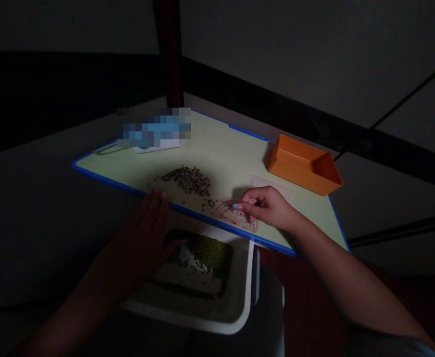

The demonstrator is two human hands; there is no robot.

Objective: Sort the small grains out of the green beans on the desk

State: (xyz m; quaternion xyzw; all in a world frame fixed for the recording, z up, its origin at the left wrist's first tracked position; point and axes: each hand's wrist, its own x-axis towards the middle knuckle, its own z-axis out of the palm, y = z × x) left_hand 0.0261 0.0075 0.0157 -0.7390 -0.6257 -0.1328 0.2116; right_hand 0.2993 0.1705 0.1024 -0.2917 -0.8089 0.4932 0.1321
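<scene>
My left hand (145, 235) is in shadow at the near left. Its fingers are stretched out, with the tips at the blue-edged pale board (236, 163). A loose pile of small dark beans (190, 179) lies on the board just beyond those fingertips. My right hand (267, 206) rests over the board, thumb and fingers closed on a clear, pink-printed half-round piece that looks like a protractor (227, 214). A few beans lie beside its left end. Below the near edge, a white basin (247, 297) holds many small green beans (212, 253); my left thumb hangs over it.
An orange open box (306, 171) stands at the board's right end. A blurred-out blue and white object (158, 134) sits at the far left, with a cable beside it. A dark red post (169, 59) rises behind the board. The surroundings are very dark.
</scene>
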